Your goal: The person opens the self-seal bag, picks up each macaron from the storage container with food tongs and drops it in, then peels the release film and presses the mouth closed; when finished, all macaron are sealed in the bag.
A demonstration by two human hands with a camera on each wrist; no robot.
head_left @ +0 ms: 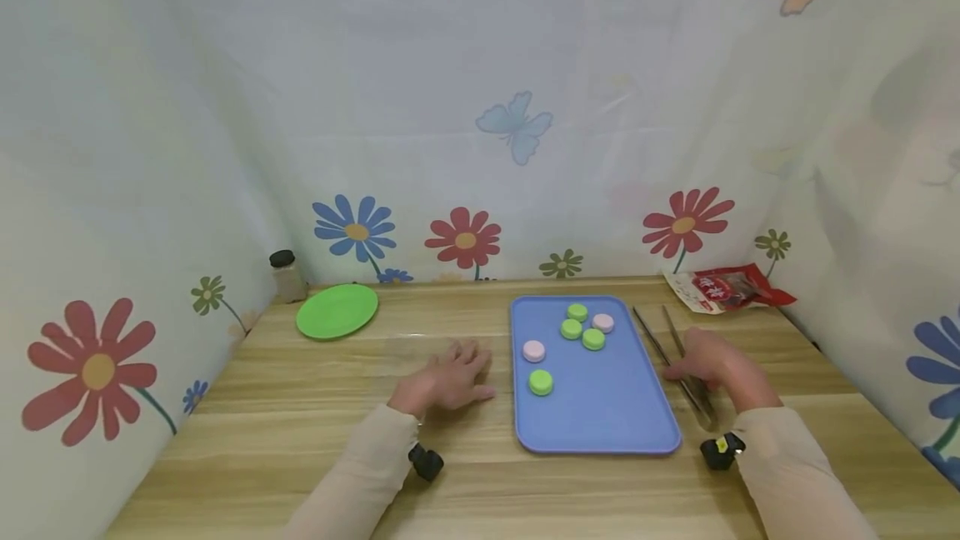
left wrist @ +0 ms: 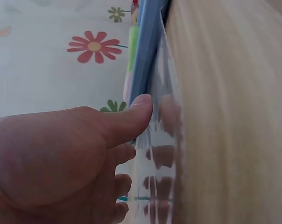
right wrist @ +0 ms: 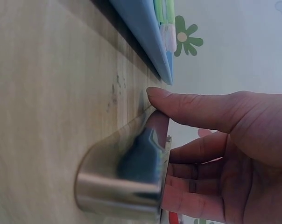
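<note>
My right hand (head_left: 716, 365) is at a pair of metal tongs (head_left: 705, 415) lying on the table, thumb on one side and fingers on the other. In the right wrist view the tongs' shiny bent end (right wrist: 117, 182) is close by the palm. My left hand (head_left: 450, 377) rests left of the blue tray (head_left: 607, 423), its fingers spread and loosely bent. Under those fingertips in the left wrist view is a glossy clear surface (left wrist: 162, 140) that reflects them. Several green macarons (head_left: 540, 382) and two pink macarons (head_left: 534, 351) sit on the tray.
A green plate (head_left: 337, 312) lies at the back left, beside a jar with a black lid (head_left: 287, 277). At the back right is a red and white snack packet (head_left: 727, 288). A flowered curtain (head_left: 420, 107) rises behind the wooden table (head_left: 247, 440).
</note>
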